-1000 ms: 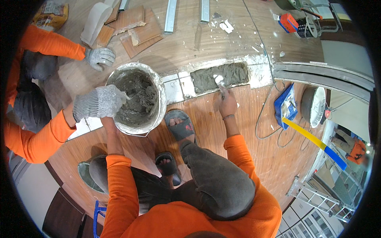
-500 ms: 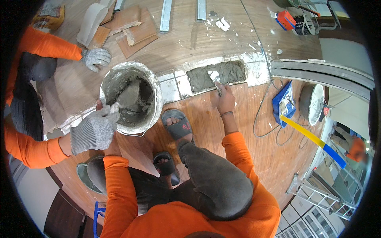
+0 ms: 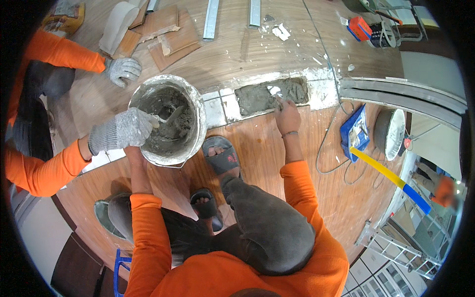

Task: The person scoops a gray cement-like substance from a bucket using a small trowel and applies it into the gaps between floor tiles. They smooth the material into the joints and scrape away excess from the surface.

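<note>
My right hand [image 3: 288,119] is closed round a small trowel, its pale blade [image 3: 274,91] on wet grey mortar [image 3: 257,97] filling a rectangular recess in the floor strip. Beside the left wall of a mortar-smeared bucket [image 3: 198,126] is my left hand [image 3: 134,152]; its fingers are hidden behind a co-worker's gloved hand [image 3: 123,131]. That glove grips another trowel [image 3: 174,116], its blade over the mortar inside the bucket. The co-worker's other gloved hand [image 3: 122,72] hovers near or rests on the floor beyond the bucket; I cannot tell which.
Broken wood-look tiles [image 3: 173,47] and metal channels [image 3: 211,20] lie beyond the bucket. At right are a blue dustpan [image 3: 354,131] with a yellow-and-blue handle, a cable [image 3: 324,153], a round tub [image 3: 389,132] and a ladder [image 3: 403,252]. White debris [image 3: 281,32] is scattered ahead.
My right hand and its trowel have shifted slightly right along the mortar. The co-worker's glove has moved up and right over the bucket's rim, and the trowel's blade has turned inside.
</note>
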